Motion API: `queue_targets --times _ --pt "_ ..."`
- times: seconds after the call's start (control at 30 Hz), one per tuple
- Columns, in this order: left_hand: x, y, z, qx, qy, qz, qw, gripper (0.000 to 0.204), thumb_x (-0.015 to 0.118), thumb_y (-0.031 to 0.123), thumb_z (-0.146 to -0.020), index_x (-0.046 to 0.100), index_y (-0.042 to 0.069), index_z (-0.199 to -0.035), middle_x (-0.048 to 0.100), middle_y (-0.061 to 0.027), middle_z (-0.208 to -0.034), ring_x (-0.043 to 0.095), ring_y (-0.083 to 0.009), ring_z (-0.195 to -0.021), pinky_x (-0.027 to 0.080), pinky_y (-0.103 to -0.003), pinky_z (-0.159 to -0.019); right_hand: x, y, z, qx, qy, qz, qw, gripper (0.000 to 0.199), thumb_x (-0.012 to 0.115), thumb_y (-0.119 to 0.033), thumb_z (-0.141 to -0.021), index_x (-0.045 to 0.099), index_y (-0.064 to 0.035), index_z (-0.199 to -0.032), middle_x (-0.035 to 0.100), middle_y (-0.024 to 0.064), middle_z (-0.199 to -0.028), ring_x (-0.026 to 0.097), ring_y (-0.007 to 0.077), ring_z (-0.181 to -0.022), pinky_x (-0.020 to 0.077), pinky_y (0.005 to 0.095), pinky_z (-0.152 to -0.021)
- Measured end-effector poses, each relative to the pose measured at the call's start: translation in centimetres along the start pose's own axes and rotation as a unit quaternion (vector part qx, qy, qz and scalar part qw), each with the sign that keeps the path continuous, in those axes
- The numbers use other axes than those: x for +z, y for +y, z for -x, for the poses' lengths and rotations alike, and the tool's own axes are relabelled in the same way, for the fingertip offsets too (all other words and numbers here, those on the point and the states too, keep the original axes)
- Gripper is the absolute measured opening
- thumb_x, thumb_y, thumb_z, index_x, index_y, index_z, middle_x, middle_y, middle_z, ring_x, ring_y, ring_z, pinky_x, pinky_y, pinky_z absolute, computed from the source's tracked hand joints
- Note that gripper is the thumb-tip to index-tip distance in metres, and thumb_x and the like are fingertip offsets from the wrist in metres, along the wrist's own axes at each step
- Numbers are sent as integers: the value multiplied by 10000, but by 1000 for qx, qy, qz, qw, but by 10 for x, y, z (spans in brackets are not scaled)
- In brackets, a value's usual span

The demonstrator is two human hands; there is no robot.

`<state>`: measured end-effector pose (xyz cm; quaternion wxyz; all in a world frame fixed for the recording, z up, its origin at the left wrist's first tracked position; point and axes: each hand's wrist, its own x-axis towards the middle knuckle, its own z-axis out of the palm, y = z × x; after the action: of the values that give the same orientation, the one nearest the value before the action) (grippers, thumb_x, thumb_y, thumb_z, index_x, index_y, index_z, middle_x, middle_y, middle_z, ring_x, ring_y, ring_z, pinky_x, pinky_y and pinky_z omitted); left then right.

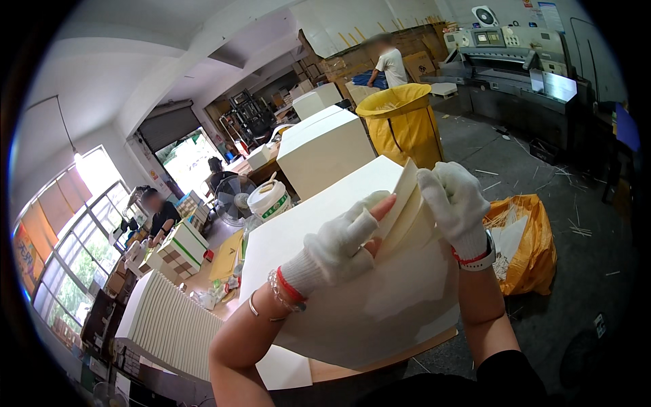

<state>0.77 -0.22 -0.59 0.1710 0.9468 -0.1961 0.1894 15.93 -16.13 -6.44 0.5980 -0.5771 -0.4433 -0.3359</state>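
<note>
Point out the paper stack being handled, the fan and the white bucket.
Paper stack [305, 220]: head view, on its top face.
Fan [237, 199]: head view, near its hub.
White bucket [270, 201]: head view, on its side.

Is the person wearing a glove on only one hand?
No: the left hand and the right hand both wear white gloves, though bare fingertips show on the left.

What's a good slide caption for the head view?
Two gloved hands at the lifted edge of a large white paper stack, a yellow bag beyond.
</note>
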Motion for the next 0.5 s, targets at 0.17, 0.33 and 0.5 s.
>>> queue_targets --times 0.17,0.33,0.5 --pt "-3 -6 2 -9 -48 23 999 403 742 25 -801 647 79 -1189 606 -78 -1096 605 -235 -1048 474 -328 -901 -2 -3 -2 -69 2 53 996 111 588 -72 -910 630 27 -933 480 84 -654 478 236 -561 388 364 -537" --pt "1 2 -1 -44 -5 4 999 424 843 85 -725 647 95 -1101 600 -76 -1117 594 -243 -1074 478 -339 -921 -1 2 -1 -94 11 46 994 158 604 -53 -867 624 38 -995 471 80 -666 481 231 -569 391 362 -534" --pt "0 -3 0 -50 -10 24 998 431 833 99 -747 642 100 -1134 595 -84 -1157 584 -248 -1108 471 -337 -943 0 2 -1 -88 22 25 996 124 587 -39 -877 634 36 -964 453 78 -642 474 228 -564 381 361 -537"
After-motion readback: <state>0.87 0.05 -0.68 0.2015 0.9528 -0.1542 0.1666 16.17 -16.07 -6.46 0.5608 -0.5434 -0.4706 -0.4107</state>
